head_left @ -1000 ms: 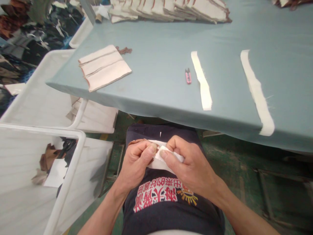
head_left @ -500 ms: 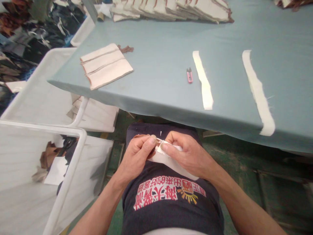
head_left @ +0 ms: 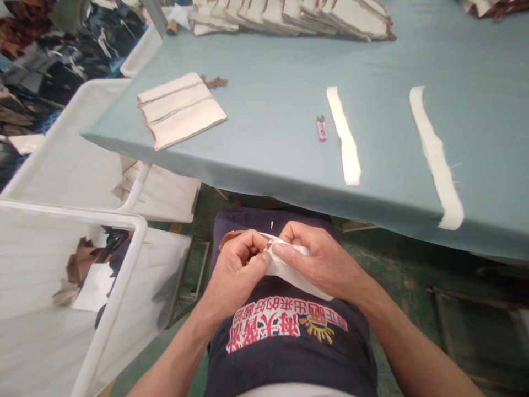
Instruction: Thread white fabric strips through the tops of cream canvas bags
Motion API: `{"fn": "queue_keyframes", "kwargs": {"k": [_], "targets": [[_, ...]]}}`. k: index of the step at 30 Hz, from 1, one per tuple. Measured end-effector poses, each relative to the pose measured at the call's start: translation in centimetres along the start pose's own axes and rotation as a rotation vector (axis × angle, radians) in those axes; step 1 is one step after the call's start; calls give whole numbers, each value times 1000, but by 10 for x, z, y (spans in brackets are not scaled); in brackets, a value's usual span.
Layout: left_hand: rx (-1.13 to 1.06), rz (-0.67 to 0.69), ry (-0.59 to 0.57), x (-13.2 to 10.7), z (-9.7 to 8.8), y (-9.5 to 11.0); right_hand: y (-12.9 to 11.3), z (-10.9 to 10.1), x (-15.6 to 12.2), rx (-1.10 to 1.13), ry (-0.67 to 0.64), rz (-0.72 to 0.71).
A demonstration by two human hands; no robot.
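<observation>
Over my lap, both hands pinch a white and brown piece of fabric. My left hand is closed on its brown-edged side, thumb and fingertips pressed together. Close beside it, my right hand grips the white part between thumb and bent fingers. A white flap hangs below the right hand over the dark apron. The exact spot between the fingertips is mostly hidden. Pink thread snips lie on the table in front, beside a white fabric strip.
A second white strip lies farther right on the blue-green table. At the left is a folded cream fabric piece; a row of cream pieces lies at the back. White bins with scraps stand left of my lap.
My left hand has shifted its grip: its thumb has come down and toward the right hand, and more brown fabric shows behind its fingers. The right hand has stayed almost still.
</observation>
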State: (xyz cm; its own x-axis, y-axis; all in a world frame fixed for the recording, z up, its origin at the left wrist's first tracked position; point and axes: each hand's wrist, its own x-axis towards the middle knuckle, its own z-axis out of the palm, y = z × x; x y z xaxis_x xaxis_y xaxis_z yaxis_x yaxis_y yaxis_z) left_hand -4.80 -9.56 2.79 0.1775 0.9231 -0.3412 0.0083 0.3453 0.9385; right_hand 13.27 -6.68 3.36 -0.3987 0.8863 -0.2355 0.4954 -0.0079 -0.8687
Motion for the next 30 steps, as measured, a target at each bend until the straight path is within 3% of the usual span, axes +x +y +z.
{"fn": "queue_keyframes", "kwargs": {"k": [6,11,16,22,27,30], "targets": [[32,110,221,-2,17,-8,4,5,2,53,-47,-6],[43,121,250,-5,16,-9,3,9,2,131,-64,-3],[198,297,339,-8,17,-6,3,15,0,239,-53,-24],[284,276,182,-12,13,5,2,16,-1,308,-32,25],[308,323,162,-14,9,6,-1,13,-1,379,-62,49],[261,289,47,-13,4,6,-2,14,0,397,-42,68]]}}
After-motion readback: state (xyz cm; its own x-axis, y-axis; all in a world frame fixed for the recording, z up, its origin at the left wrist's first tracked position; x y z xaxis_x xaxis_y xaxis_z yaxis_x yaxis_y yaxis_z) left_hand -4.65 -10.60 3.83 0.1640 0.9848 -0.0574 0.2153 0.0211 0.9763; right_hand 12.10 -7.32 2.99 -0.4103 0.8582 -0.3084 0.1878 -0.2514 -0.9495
